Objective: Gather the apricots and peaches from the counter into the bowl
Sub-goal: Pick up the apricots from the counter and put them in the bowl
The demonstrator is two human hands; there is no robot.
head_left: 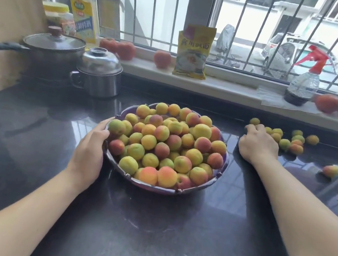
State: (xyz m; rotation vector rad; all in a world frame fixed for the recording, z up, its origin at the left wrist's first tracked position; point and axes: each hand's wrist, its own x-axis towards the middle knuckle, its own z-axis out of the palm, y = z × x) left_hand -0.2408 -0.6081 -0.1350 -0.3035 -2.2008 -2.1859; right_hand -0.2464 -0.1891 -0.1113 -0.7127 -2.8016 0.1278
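Observation:
A purple bowl [154,187] sits mid-counter, heaped with several yellow, orange and red apricots and peaches [168,141]. My left hand [91,148] grips the bowl's left rim, thumb over the edge beside the fruit. My right hand [257,143] lies knuckles up on the dark counter to the right of the bowl, fingers curled over loose fruit at the near end of a cluster; what is under the palm is hidden. Several loose apricots [292,140] lie just beyond its fingertips. More loose fruit [330,170] lies scattered further right.
A steel lidded pot [99,72] and a lidded pan [52,47] stand at back left. An oil bottle [83,3], yellow packet [193,52], spray bottle [303,85] and tomatoes [162,59] line the windowsill. The dark counter [146,235] stretches toward me.

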